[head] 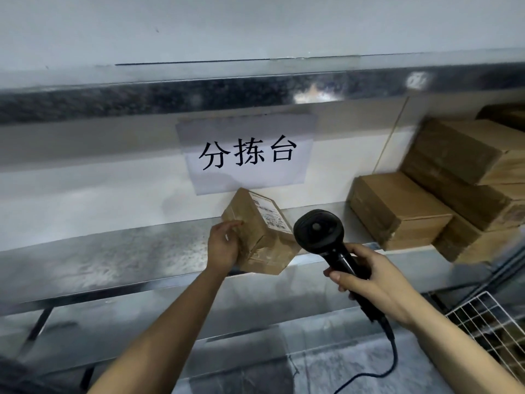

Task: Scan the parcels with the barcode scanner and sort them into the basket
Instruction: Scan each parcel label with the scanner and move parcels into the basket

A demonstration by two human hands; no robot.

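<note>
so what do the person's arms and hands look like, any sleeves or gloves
No gloves on the left hand or the right hand, and no rings, watch or wristband show. The left forearm and right forearm are bare right to the frame's edge, with no sleeve in view.

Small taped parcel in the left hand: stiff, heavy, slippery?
Probably stiff: the parcel keeps crisp cardboard edges in the left hand's grip. Likely light, since one hand alone holds it tilted. Its glossy tape may be a bit slippery.
</note>
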